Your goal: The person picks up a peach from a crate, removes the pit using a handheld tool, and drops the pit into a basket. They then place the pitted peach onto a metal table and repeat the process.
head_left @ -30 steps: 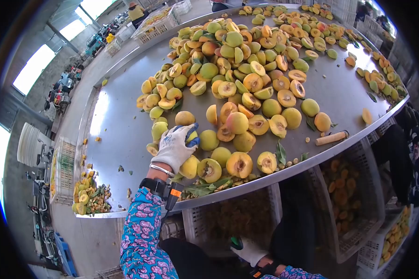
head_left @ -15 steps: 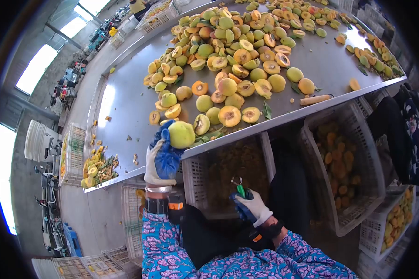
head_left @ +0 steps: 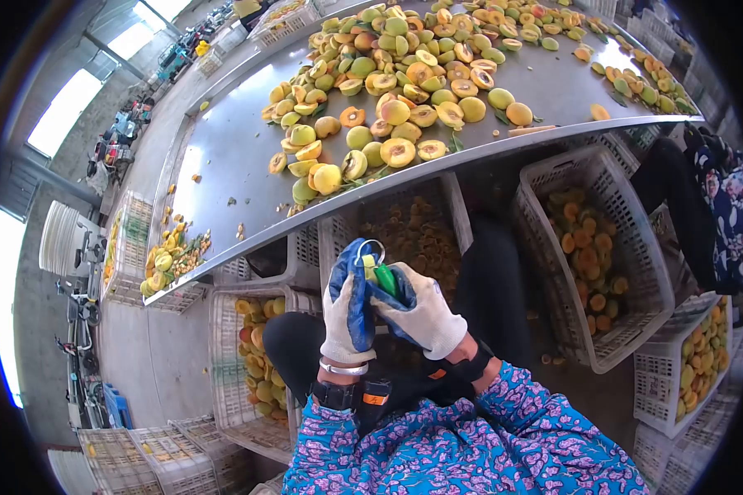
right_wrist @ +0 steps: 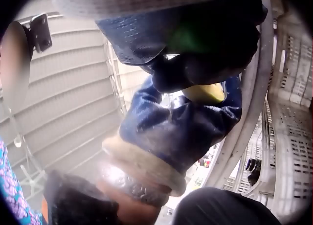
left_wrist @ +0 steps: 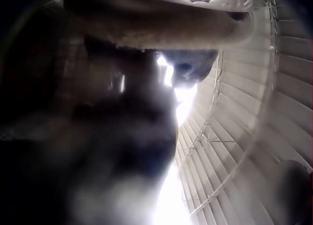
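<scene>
Both hands meet above the lap, in white gloves with blue coated palms. My left hand (head_left: pixel 348 309) holds a yellow-green peach (head_left: pixel 369 271), mostly covered by the fingers. My right hand (head_left: pixel 428 312) grips the green handle (head_left: pixel 385 280) of a pitting tool, and its metal ring (head_left: pixel 375 244) overlaps the fruit in the head view. From the right wrist, the peach (right_wrist: pixel 208 92) shows between the blue fingers of the left hand (right_wrist: pixel 171 124), under the right glove (right_wrist: pixel 132 34). The left wrist view is dark and blurred.
A metal table (head_left: pixel 248 177) ahead carries heaped whole and halved peaches (head_left: pixel 396 74). Below its edge stand plastic crates: one (head_left: pixel 462 210) beneath the hands, one at right (head_left: pixel 648 301), one at left (head_left: pixel 223 355), each holding fruit. Another person's dark-clothed leg (head_left: pixel 677 186) is at far right.
My left hand has taken a peach from the table's near edge and brought it down to the lap. My right hand has risen with the pitting tool to meet it.
</scene>
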{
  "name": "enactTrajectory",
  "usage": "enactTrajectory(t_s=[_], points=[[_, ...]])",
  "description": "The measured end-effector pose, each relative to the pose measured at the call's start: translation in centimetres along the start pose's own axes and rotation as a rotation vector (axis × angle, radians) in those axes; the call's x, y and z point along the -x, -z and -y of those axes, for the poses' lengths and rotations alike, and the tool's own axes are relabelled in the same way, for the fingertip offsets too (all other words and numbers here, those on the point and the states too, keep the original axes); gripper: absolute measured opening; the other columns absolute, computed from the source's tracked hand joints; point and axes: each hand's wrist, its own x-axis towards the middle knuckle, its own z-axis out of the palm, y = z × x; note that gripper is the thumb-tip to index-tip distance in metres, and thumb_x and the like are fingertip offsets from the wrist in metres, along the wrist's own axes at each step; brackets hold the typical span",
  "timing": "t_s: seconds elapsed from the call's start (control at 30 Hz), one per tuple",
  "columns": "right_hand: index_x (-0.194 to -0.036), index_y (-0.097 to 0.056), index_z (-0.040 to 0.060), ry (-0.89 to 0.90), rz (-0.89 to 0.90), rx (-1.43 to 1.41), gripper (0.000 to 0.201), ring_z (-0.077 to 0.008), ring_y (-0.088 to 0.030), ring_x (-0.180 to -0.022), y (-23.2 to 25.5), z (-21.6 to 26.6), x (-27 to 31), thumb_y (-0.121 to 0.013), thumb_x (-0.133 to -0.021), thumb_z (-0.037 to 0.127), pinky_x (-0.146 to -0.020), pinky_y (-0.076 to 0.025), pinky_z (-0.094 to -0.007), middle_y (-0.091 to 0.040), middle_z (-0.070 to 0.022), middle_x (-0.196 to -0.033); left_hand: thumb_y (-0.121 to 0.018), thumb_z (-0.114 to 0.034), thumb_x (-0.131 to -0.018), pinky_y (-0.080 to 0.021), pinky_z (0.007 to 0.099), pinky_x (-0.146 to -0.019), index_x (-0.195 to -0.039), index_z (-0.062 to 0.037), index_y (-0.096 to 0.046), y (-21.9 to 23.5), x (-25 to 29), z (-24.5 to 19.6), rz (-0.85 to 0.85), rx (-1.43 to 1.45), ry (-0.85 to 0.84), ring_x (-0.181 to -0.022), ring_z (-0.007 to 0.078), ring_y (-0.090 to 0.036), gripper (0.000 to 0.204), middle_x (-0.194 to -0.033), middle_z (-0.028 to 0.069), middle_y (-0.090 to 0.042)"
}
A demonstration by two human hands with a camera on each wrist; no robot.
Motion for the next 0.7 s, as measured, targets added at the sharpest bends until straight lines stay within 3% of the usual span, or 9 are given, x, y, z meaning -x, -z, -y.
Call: enactTrajectory(t_s=[0.03, 0.13, 0.23, 0.27, 0.37, 0.4, 0.43, 0.5, 0.7], points=[[-0.106, -0.057, 0.0010, 0.082, 0.008, -0.004, 0.025, -0.0070, -0.058, -0.071, -0.8, 0.1, 0.4, -0.067, -0.087, 0.013, -0.062, -0.050, -0.0235, -0.062, -0.0019, -0.082, -0.050, -0.032, -0.097, -0.046, 0.0383, -0.097, -0.129, -0.0009, -0.050, 0.5, 0.4, 0.1, -0.007, 0.102, 0.034, -0.115, 0.0242, -0.054, 0.044, -0.126, 0.0127, -0.056], [-0.110, -0.059, 0.0007, -0.292, 0.153, -0.317, 0.029, -0.0116, -0.061, -0.082, -1.9, 0.8, 0.9, -0.067, -0.086, 0.014, -0.078, -0.050, -0.0282, -0.067, -0.0084, -0.094, -0.047, -0.039, -0.098, -0.046, 0.0392, -0.096, -0.129, -0.0041, -0.050, 2.3, 1.2, -0.4, -0.013, 0.436, 0.197, -0.110, 0.0240, -0.056, 0.047, -0.122, 0.0111, -0.057], [-0.101, -0.059, 0.0009, -0.453, 0.112, -0.289, 0.021, -0.0080, -0.058, -0.070, -1.8, 2.1, 1.4, -0.066, -0.087, 0.015, -0.064, -0.049, -0.0261, -0.065, -0.0058, -0.081, -0.042, -0.044, -0.098, -0.046, 0.0392, -0.097, -0.127, -0.0039, -0.051, 4.1, 1.6, -1.6, -0.030, 0.681, 0.300, -0.113, 0.0267, -0.056, 0.051, -0.125, 0.0135, -0.057], [-0.096, -0.057, 0.0014, -0.429, 0.122, -0.160, 0.020, -0.0082, -0.058, -0.064, -1.7, 2.3, 1.6, -0.067, -0.086, 0.016, -0.058, -0.047, -0.0263, -0.063, -0.0066, -0.075, -0.042, -0.044, -0.097, -0.045, 0.0412, -0.098, -0.128, -0.0038, -0.051, 4.5, 1.8, -1.9, -0.050, 0.739, 0.308, -0.114, 0.0282, -0.056, 0.051, -0.125, 0.0141, -0.057], [-0.095, -0.056, 0.0017, -0.458, 0.235, 0.082, 0.023, -0.0131, -0.062, -0.065, -2.8, 2.4, 2.5, -0.067, -0.086, 0.019, -0.059, -0.048, -0.0277, -0.063, -0.0111, -0.075, -0.042, -0.046, -0.097, -0.041, 0.0465, -0.102, -0.129, -0.0036, -0.050, 5.8, 1.8, -1.6, -0.069, 0.865, 0.331, -0.116, 0.0322, -0.054, 0.053, -0.127, 0.0158, -0.055], [-0.096, -0.054, 0.0016, -0.514, 0.326, 0.204, 0.026, -0.0244, -0.066, -0.070, -3.3, 3.4, 2.2, -0.066, -0.086, 0.023, -0.061, -0.050, -0.0339, -0.064, -0.0174, -0.078, -0.043, -0.046, -0.097, -0.040, 0.0480, -0.103, -0.129, -0.0035, -0.050, 6.3, 1.8, -1.2, -0.049, 0.869, 0.336, -0.117, 0.0331, -0.053, 0.054, -0.128, 0.0160, -0.055], [-0.099, -0.054, 0.0005, -0.321, 0.335, 0.321, 0.029, -0.0354, -0.066, -0.077, -4.1, 2.1, 2.9, -0.065, -0.086, 0.025, -0.065, -0.050, -0.0404, -0.065, -0.0225, -0.083, -0.043, -0.046, -0.097, -0.039, 0.0495, -0.103, -0.129, -0.0034, -0.049, 6.8, 1.7, -1.0, -0.029, 0.871, 0.340, -0.118, 0.0340, -0.052, 0.054, -0.128, 0.0163, -0.054], [-0.100, -0.053, -0.0008, -0.273, 0.378, 0.337, 0.032, -0.0404, -0.064, -0.081, -5.2, 1.6, 2.9, -0.064, -0.086, 0.026, -0.067, -0.049, -0.0443, -0.064, -0.0244, -0.085, -0.041, -0.045, -0.098, -0.039, 0.0503, -0.103, -0.130, -0.0028, -0.048, 7.0, 1.8, -0.8, -0.047, 0.833, 0.342, -0.120, 0.0340, -0.051, 0.053, -0.128, 0.0166, -0.054], [-0.101, -0.053, -0.0017, -0.342, 0.397, 0.390, 0.033, -0.0411, -0.063, -0.081, -6.1, -0.3, 2.5, -0.062, -0.087, 0.027, -0.069, -0.049, -0.0442, -0.064, -0.0243, -0.085, -0.036, -0.043, -0.099, -0.040, 0.0508, -0.103, -0.130, -0.0014, -0.047, 7.5, 2.0, 0.0, -0.041, 0.677, 0.294, -0.119, 0.0341, -0.052, 0.053, -0.127, 0.0169, -0.055]])
